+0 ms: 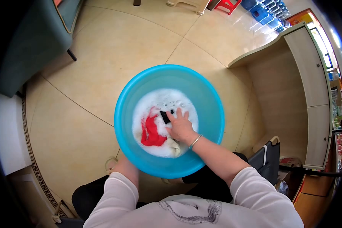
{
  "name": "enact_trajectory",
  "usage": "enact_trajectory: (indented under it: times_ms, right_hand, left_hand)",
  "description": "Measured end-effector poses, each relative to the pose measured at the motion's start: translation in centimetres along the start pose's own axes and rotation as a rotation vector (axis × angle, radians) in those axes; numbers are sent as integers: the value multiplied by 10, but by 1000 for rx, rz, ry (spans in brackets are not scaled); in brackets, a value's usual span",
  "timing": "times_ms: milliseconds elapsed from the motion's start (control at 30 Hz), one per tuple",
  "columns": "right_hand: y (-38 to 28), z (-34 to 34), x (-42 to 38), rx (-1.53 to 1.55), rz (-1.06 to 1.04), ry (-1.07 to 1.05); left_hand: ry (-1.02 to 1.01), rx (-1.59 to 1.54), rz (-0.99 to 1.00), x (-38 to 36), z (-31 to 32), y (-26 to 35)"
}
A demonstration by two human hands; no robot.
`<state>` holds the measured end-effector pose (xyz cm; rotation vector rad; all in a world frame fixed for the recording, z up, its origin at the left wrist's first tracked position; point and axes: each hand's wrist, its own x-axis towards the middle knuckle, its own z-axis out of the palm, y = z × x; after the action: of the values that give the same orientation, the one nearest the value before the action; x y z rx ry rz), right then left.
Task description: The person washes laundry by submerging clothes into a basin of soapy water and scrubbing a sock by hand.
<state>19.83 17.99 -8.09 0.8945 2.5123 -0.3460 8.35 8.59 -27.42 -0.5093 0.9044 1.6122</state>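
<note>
My right hand (182, 127) reaches into a large blue basin (211, 95), palm down with the fingers spread over white suds (154, 99). Beside its thumb lies a piece of black cloth (165, 117), partly sunk in the foam. To the left, a wet red cloth (152, 133) is bunched up among the suds. A pale cloth (175, 147) shows just below my palm. My left forearm (128, 167) comes up to the near left of the basin, and the rim hides my left hand.
The basin stands on a tiled floor (91, 68) in front of my knees. On the right is a wooden cabinet (281, 87), and a grey-green sofa (38, 41) is at the upper left. Water bottles (264, 14) and a red stool (228, 5) are at the back.
</note>
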Motion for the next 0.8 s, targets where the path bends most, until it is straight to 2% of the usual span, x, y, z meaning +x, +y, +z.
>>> enact_trajectory:
  times_ms: [233, 800]
  right_hand:
    - [-2, -5, -4, -22, 37, -69]
    - [-11, 10, -9, 28, 155, -88]
  left_hand:
    - [0, 192, -36, 27, -42, 42]
    - [-61, 353, -137, 58, -61, 30]
